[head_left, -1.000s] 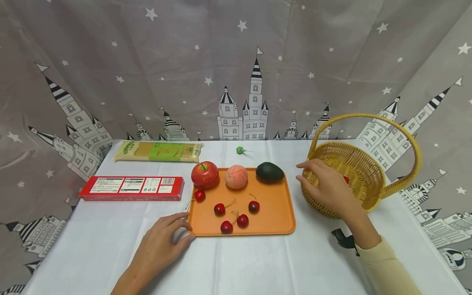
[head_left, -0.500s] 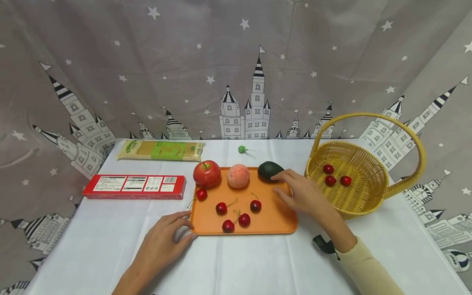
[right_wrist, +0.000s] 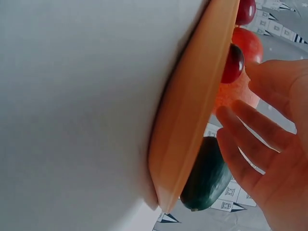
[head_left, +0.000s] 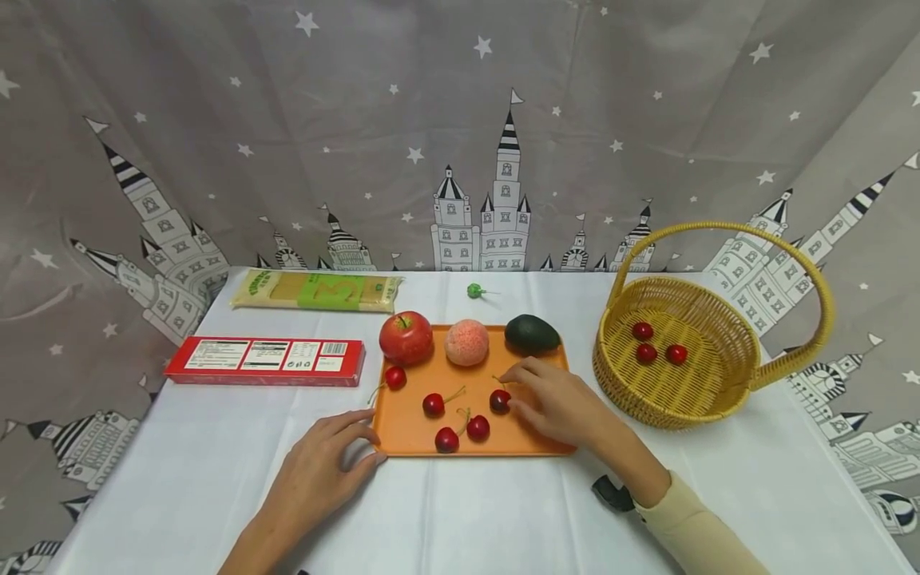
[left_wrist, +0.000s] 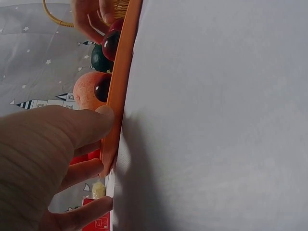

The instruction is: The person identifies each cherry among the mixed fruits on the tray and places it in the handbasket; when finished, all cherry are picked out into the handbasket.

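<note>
Backdrop: grey curtain (head_left: 323, 200) printed with stars and castles across the upper frame, behind a white-covered table (head_left: 496, 519).
Right grip (head_left: 553, 403): fingers and thumb parted, apparently holding nothing, right of centre over the orange tray (head_left: 402, 419).
Nearest cherry (head_left: 499, 401): on the tray, just beside the right fingertips; whether they touch it is unclear. Best pinched lightly by its round body, I judge, then lifted straight up.
Left grip (head_left: 323, 459): fingers relaxed, tips on the tray's lower-left corner; light pressure there should stop it sliding.
Paired cherries: one (head_left: 446, 440) at the tray's lower edge, its neighbour (head_left: 477, 428) close by; a sideways sweep could roll either.
Back row: apple (head_left: 406, 338), peach (head_left: 466, 343) and avocado (head_left: 532, 334) along the tray's upper edge.
Basket (head_left: 632, 401): right of frame, three cherries (head_left: 647, 353) inside; if this one follows, a low release looks gentlest.
Packages: red box (head_left: 266, 362) at middle left, yellow packet (head_left: 316, 291) above it.
Green item (head_left: 474, 291): upper centre, too small to identify.
Hidden parts: right finger undersides in the head view; both arms run off the lower edge.
</note>
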The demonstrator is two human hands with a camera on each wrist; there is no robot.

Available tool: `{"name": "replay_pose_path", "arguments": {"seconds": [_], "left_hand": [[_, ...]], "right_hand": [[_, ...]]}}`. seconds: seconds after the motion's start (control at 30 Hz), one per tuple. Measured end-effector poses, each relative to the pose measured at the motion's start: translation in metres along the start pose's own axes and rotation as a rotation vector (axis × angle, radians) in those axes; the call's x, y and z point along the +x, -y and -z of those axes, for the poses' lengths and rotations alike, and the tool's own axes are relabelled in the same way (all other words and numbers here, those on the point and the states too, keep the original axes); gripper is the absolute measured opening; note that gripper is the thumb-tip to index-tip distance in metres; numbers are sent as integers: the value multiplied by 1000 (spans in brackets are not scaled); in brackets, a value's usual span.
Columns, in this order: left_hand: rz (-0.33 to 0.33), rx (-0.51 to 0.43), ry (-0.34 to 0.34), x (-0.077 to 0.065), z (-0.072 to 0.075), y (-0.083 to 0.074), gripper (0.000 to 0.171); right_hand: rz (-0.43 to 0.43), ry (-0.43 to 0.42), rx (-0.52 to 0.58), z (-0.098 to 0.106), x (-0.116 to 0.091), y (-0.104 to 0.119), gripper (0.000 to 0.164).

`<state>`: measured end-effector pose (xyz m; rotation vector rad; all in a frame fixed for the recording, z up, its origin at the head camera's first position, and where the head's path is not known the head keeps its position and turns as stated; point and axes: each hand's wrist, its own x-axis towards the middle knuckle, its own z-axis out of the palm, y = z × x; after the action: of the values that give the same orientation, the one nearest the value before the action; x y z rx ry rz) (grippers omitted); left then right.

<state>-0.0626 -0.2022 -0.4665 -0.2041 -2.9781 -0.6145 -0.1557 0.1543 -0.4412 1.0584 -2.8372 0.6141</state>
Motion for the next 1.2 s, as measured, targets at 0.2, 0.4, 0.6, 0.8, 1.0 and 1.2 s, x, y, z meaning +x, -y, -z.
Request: {"name": "replay_pose_path", "arguments": {"seconds": [0.2,0.4,0.6,0.8,1.0,1.2], "left_hand": [[-10,1,-7,1,1,0,23],[-3,-9,-11,-1,0,2,22],[-8,-11,-9,-1,0,1,23],[-11,-9,-7,2,0,0,25],[-6,-4,-2,2,0,0,25],[-6,-8,-4,2,0,0,25]], "right_hand": [[22,54,4,-3,0,1,35],[52,75,9,-5,0,4,31],[25,104,26,-6,-1,4,29],[-1,130,61,-5,-2,2,29],[15,133,71,-5,-2,2,29],[17,142,54,-4,-2,4,31]]}}
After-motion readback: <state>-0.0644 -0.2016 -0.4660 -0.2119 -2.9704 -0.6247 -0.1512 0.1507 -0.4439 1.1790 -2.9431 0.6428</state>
